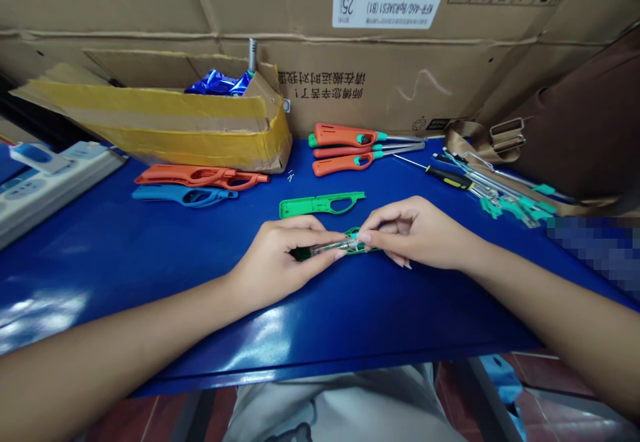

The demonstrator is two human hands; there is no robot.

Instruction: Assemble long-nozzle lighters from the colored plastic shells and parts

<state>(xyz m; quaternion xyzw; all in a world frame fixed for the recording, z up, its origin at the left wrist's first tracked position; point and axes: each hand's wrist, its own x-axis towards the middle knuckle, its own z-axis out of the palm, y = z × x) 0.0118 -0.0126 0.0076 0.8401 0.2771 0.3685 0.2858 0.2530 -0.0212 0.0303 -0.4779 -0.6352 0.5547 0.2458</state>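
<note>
My left hand point(280, 255) is closed around a clear lighter tank point(326, 247), thumb and fingers on either side of it. Under the tank lies a green lighter shell half point(371, 251), partly covered by both hands. My right hand point(417, 235) pinches at the tank's teal-and-white end, where fingertips hide the detail. Just beyond my hands, a second green shell half point(306, 207) rests with its hollow side up. Farther back are orange lighters point(343, 134) with metal barrels, stacked together.
Orange shells point(180, 175) and a blue shell point(160, 193) lie before a yellow-taped carton point(200, 122). On the right are a screwdriver point(450, 177) and several metal barrels with teal parts point(520, 205). A power strip point(45, 179) is at left; large cardboard point(310, 55) stands behind.
</note>
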